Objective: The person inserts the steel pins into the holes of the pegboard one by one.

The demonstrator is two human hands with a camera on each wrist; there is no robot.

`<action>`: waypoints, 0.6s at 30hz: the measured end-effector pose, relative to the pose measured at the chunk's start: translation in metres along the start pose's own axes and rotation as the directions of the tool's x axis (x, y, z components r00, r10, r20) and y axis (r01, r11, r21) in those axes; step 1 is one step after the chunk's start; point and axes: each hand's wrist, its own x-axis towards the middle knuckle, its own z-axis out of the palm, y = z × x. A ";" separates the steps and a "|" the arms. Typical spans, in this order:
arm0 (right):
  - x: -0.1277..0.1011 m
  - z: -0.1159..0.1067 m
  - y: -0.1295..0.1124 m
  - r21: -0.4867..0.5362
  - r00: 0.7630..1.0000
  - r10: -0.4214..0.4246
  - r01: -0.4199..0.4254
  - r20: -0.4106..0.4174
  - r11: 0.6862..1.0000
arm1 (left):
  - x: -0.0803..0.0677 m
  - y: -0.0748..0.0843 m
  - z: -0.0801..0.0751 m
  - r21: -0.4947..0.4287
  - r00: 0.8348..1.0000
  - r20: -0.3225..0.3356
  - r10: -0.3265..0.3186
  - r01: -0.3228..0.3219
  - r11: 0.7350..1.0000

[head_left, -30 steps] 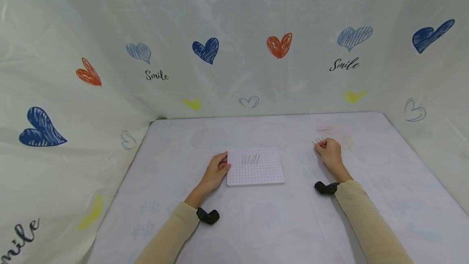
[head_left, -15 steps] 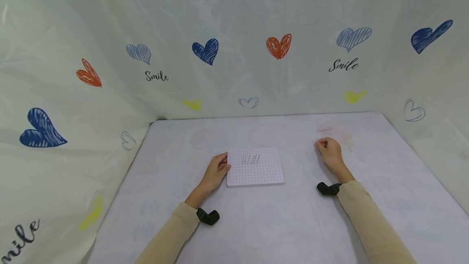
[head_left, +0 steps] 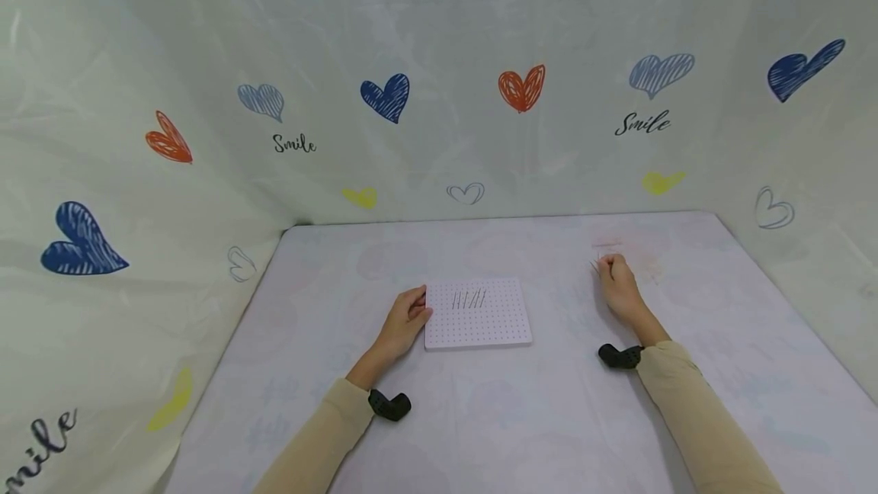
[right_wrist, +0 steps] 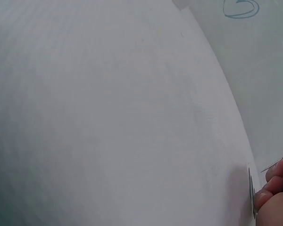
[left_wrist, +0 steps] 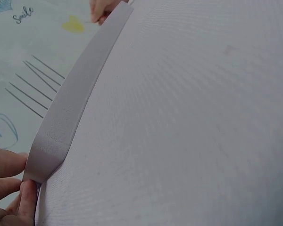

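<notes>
A white pegboard (head_left: 478, 326) with rows of small holes lies mid-table. Several thin metal pins (left_wrist: 24, 102) stand in a row in its far half, leaning a little. My left hand (head_left: 401, 323) pinches the board's left edge between thumb and fingers. To the right of the board, my right hand (head_left: 620, 287) pinches one thin metal pin (right_wrist: 273, 163) between its fingertips. A few more metal pins (right_wrist: 251, 193) lie close together right beside the fingers, partly hidden by the hand in the right wrist view.
The white table (head_left: 494, 418) ends at a back edge, where a pale curtain (head_left: 439, 29) printed with hearts and "Smile" rises. Faint reddish marks (head_left: 607, 243) show on the table past my right hand. Black wrist devices (head_left: 389, 405) sit on both sleeves.
My right hand has shifted slightly right and away, and a pin now sticks up from its fingertips above the others. The left hand and the pegboard have stayed put.
</notes>
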 end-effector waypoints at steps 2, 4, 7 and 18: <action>0.000 0.000 0.001 0.011 1.000 -0.018 0.018 -0.008 1.000 | 0.001 -0.001 0.000 -0.009 1.000 -0.002 0.011 -0.011 1.000; 0.000 -0.001 0.001 0.027 0.999 -0.039 0.039 -0.019 0.999 | 0.001 -0.002 0.000 -0.021 1.000 -0.003 0.013 -0.013 1.000; 0.000 -0.001 -0.001 0.052 0.998 -0.054 0.055 -0.029 0.997 | 0.002 -0.002 0.000 -0.017 1.000 -0.006 0.007 -0.007 1.000; 0.002 -0.001 -0.008 0.116 0.992 -0.077 0.089 -0.101 0.989 | 0.001 -0.002 0.000 0.026 1.000 -0.002 -0.007 0.007 1.000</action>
